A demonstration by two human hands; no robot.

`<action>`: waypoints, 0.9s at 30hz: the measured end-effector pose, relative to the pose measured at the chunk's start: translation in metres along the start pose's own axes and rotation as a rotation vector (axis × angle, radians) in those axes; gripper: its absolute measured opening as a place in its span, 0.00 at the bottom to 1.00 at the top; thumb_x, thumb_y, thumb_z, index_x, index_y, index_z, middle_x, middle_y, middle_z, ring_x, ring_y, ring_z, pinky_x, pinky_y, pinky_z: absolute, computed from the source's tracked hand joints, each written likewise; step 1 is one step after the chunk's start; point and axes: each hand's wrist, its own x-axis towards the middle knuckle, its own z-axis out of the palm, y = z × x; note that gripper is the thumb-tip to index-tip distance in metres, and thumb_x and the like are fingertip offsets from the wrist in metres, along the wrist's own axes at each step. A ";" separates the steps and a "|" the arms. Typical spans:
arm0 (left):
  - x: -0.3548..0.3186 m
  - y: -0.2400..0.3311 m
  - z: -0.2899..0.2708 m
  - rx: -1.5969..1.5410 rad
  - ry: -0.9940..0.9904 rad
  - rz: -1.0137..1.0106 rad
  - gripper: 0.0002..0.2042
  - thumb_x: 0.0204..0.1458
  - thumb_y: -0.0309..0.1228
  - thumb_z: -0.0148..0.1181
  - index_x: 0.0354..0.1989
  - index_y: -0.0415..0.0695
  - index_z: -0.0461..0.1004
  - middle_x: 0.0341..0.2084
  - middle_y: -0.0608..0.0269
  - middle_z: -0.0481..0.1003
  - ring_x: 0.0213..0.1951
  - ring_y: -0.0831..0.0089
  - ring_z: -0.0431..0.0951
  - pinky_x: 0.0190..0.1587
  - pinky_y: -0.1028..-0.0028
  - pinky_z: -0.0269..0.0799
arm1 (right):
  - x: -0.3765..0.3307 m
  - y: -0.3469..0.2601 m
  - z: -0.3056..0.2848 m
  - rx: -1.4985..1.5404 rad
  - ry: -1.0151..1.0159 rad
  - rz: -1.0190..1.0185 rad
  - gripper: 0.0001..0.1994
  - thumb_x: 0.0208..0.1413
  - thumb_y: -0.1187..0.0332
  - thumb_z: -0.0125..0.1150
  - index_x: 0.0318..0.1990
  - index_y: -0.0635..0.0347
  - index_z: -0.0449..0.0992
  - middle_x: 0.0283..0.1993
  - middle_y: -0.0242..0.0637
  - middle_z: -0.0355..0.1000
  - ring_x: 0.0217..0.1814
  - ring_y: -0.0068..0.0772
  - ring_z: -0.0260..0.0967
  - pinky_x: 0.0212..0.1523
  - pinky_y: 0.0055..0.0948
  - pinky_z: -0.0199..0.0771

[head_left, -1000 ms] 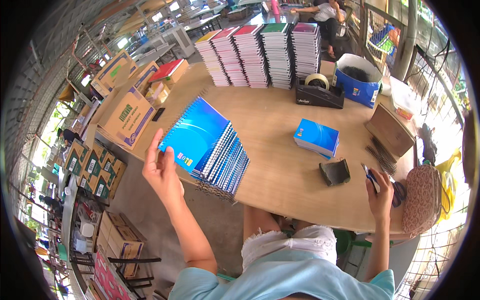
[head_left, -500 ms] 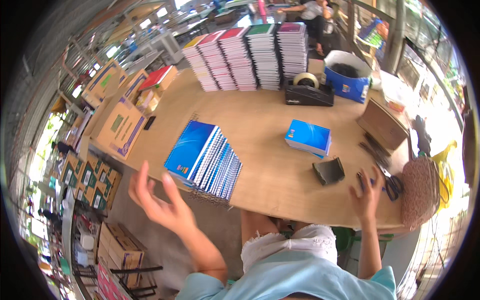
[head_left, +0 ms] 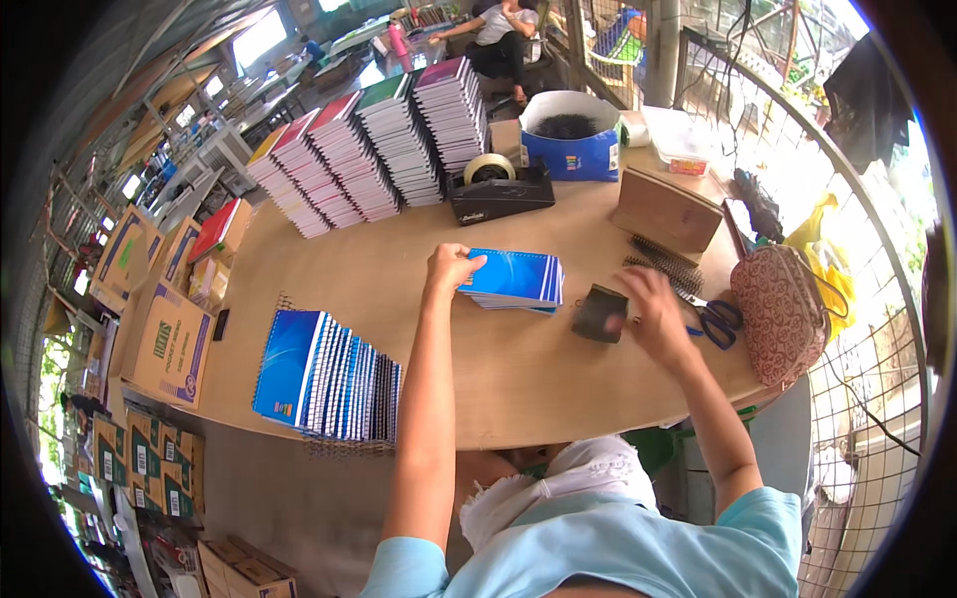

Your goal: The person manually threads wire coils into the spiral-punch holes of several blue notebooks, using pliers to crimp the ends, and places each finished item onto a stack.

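Observation:
My left hand (head_left: 454, 267) is closed on the left end of a small stack of blue notebooks (head_left: 513, 274), its thumb lying on the top cover. The stack rests on the tabletop, its edges slightly fanned at the right. Beside a small dark open box (head_left: 601, 315), my right hand (head_left: 653, 307) hovers with its fingers apart and nothing visible in them. At the left near edge stands a larger pile of blue spiral-bound notebooks (head_left: 324, 374), their wire coils showing. Dark wire coils (head_left: 666, 264) and blue-handled scissors (head_left: 720, 321) lie just beyond my right hand.
Tall notebook stacks (head_left: 344, 159) line the back of the brown table (head_left: 518, 399). A tape dispenser (head_left: 503, 189), a blue tub (head_left: 578, 149), a brown box (head_left: 666, 211) and a patterned pouch (head_left: 783, 309) stand farther right. Cartons (head_left: 164, 334) flank the left. Someone sits beyond.
My left hand has moved from beyond the table's left edge onto the small blue stack and closed on it. My right hand has come nearer the dark box. The whole view has turned right.

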 end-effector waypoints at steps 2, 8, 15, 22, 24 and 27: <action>0.004 -0.004 0.002 -0.001 0.044 0.050 0.22 0.48 0.30 0.76 0.48 0.31 0.77 0.31 0.56 0.80 0.28 0.72 0.80 0.27 0.72 0.78 | 0.014 0.052 0.002 -0.163 0.099 0.176 0.15 0.47 0.72 0.70 0.44 0.58 0.79 0.52 0.44 0.68 0.55 0.54 0.65 0.53 0.51 0.70; -0.050 0.007 -0.008 -0.114 0.332 0.254 0.15 0.51 0.24 0.70 0.46 0.39 0.74 0.30 0.59 0.79 0.27 0.74 0.79 0.26 0.76 0.77 | 0.032 0.093 0.025 -0.663 0.116 0.074 0.08 0.51 0.68 0.62 0.36 0.61 0.79 0.49 0.39 0.71 0.55 0.47 0.66 0.50 0.49 0.68; -0.221 -0.018 0.042 0.078 0.553 0.761 0.24 0.59 0.17 0.58 0.64 0.47 0.70 0.47 0.56 0.73 0.40 0.73 0.75 0.39 0.77 0.73 | 0.025 0.090 -0.015 -0.230 0.222 -0.139 0.13 0.52 0.76 0.61 0.46 0.60 0.74 0.40 0.42 0.70 0.46 0.49 0.70 0.47 0.46 0.70; -0.249 -0.039 0.078 -0.019 0.380 0.599 0.13 0.61 0.23 0.59 0.53 0.44 0.75 0.42 0.55 0.71 0.46 0.59 0.73 0.48 0.62 0.72 | 0.020 0.003 -0.029 0.138 -0.011 -0.236 0.16 0.52 0.75 0.68 0.50 0.54 0.83 0.33 0.40 0.69 0.33 0.44 0.71 0.34 0.40 0.73; -0.244 -0.045 0.084 -0.082 0.392 0.595 0.07 0.62 0.27 0.60 0.47 0.43 0.75 0.42 0.54 0.71 0.48 0.57 0.72 0.48 0.60 0.71 | 0.010 -0.013 -0.018 0.389 -0.179 -0.234 0.13 0.52 0.72 0.70 0.46 0.51 0.85 0.31 0.38 0.71 0.31 0.41 0.72 0.33 0.40 0.73; -0.246 -0.041 0.086 -0.060 0.413 0.563 0.07 0.62 0.29 0.61 0.45 0.43 0.74 0.42 0.54 0.71 0.47 0.56 0.72 0.47 0.60 0.71 | -0.002 -0.035 -0.011 0.354 -0.194 -0.249 0.13 0.51 0.73 0.70 0.45 0.50 0.86 0.31 0.37 0.73 0.31 0.39 0.73 0.33 0.39 0.74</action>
